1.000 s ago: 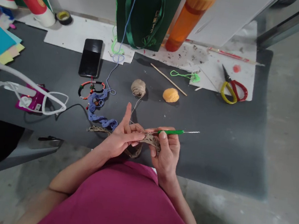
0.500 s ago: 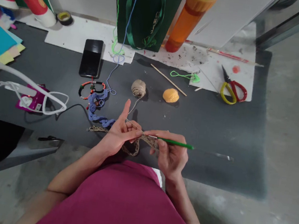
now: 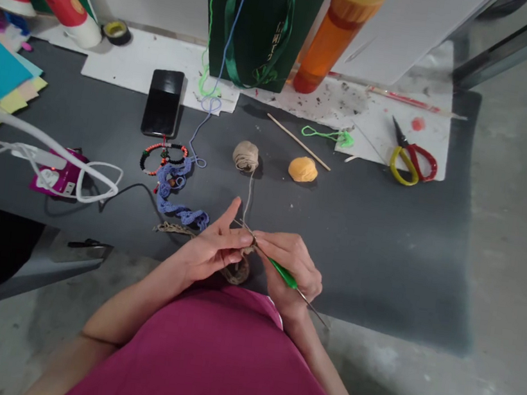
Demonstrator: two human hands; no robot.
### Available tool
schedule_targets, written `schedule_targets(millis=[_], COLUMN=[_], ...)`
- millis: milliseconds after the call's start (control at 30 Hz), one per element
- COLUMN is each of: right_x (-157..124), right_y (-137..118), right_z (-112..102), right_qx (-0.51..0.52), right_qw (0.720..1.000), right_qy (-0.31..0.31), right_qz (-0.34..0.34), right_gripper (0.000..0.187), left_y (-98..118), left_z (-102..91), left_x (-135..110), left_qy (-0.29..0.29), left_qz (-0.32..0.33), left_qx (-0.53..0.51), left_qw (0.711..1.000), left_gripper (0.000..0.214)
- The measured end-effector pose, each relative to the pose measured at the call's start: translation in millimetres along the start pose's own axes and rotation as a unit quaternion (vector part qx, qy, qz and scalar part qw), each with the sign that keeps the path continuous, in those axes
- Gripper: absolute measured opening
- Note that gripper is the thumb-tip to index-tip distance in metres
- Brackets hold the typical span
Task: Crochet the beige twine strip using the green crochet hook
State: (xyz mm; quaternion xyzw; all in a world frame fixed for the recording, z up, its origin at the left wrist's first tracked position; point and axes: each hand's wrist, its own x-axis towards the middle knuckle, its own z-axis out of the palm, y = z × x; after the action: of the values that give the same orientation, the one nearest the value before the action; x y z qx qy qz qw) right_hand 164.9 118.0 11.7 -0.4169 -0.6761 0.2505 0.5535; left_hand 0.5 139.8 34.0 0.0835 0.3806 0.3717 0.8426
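My right hand (image 3: 293,271) grips a green-handled crochet hook (image 3: 283,274), its metal tip pointing up-left at my left fingers. My left hand (image 3: 212,246) pinches a strip of beige crochet work (image 3: 236,274), with the index finger raised and the beige yarn running over it. That yarn leads up to a small beige yarn ball (image 3: 246,155) on the dark table (image 3: 376,225). The tail of the beige strip (image 3: 171,228) lies on the table left of my left hand.
A blue crochet strip (image 3: 172,196), bead bracelet (image 3: 162,157), black phone (image 3: 163,103) and orange yarn ball (image 3: 303,169) lie nearby. Scissors (image 3: 410,160) rest at the right, a green bag (image 3: 263,22) and orange bottle (image 3: 339,32) at the back. White cables (image 3: 77,170) lie left.
The hook swung from pointing right to pointing down-right by its handle, tip now at my left fingers. My left index finger lowered a little; the yarn is now taut toward the ball.
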Motion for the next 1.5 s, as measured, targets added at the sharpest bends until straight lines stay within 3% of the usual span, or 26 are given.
schedule_targets(millis=[67,200,500,567,700,767,900,967,1167,1500], right_x=[-5.2,-11.9,-4.0,-7.1,-10.3,-8.4,-4.5,-5.1,-12.7,-21.4], right_y=[-2.5,-5.1,0.5,0.6,1.0,1.2,2.0,2.4,0.8,0.5], right_z=[3.8,7.2,14.9,17.5,17.5,15.2,13.0,14.8,23.0,21.7], right_qx=[0.026,0.034,0.310,0.304,0.192,0.127,-0.013,-0.043,0.033,0.052], right_qw=[0.998,0.971,0.880,0.886,0.939,0.964,0.997,0.996,0.983,0.956], right_qy=[0.035,0.120,0.108,0.106,0.115,0.101,0.065,0.078,0.145,0.189], right_qz=[0.056,0.205,0.343,0.334,0.259,0.209,0.044,0.015,0.104,0.217], right_gripper=[0.027,0.007,0.016,0.014,0.003,0.008,0.022,0.026,0.018,0.007], left_y=[0.0,1.1,-2.8,-6.2,-11.5,-13.0,-14.9,-14.8,-11.8,-10.5], left_z=[-2.6,-4.7,-5.1,-3.4,0.1,1.5,5.0,7.0,8.1,5.2], left_x=[1.3,1.2,1.8,1.5,2.1,3.1,3.9,3.2,1.7,2.4], left_qy=[-0.001,-0.011,-0.053,-0.055,-0.035,-0.023,0.013,0.021,-0.007,-0.039], left_qz=[-0.024,-0.013,0.033,0.064,0.134,0.155,0.164,0.140,0.107,0.077], left_qx=[-0.025,-0.025,0.017,0.042,0.083,0.087,0.056,0.036,0.021,-0.013], left_qw=[0.999,1.000,0.998,0.996,0.987,0.984,0.985,0.989,0.994,0.996], left_gripper=[0.127,0.124,0.111,0.107,0.098,0.100,0.107,0.108,0.108,0.112])
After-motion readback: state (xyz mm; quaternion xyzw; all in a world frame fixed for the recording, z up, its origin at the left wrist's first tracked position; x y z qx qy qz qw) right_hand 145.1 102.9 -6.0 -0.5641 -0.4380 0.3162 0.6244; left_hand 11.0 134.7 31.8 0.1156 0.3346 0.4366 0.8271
